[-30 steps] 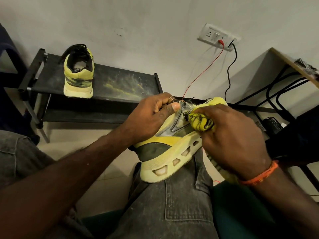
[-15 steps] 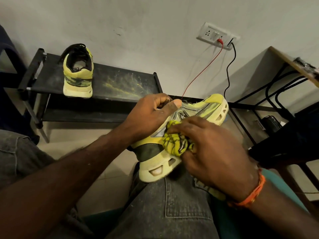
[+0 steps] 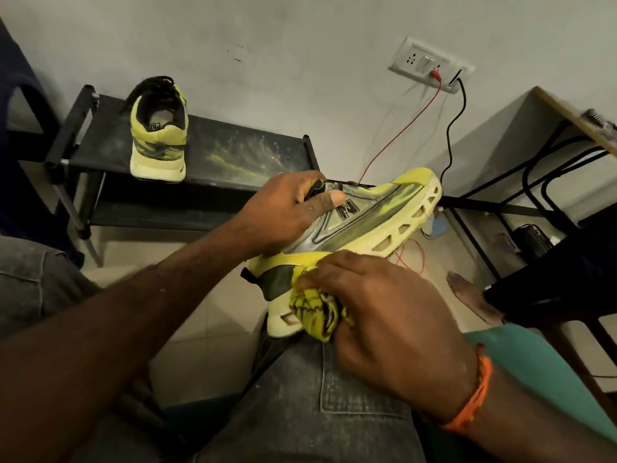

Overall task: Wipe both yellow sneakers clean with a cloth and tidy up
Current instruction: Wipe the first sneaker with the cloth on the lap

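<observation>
Left hand [image 3: 287,212] grips sneaker [image 3: 360,228]; right hand [image 3: 394,312] presses bunched cloth [image 3: 315,310] against heel.

The room is dim and warm-toned, with soft light falling from above and slightly right, so the wall [image 3: 300,45] reads grey-white while the lower corners sink into near-black. A broad soft shadow lies under the desk [image 3: 567,108] at the right edge. Wide-angle bending curves the edges, and the near forearms look soft and slightly smeared.
</observation>
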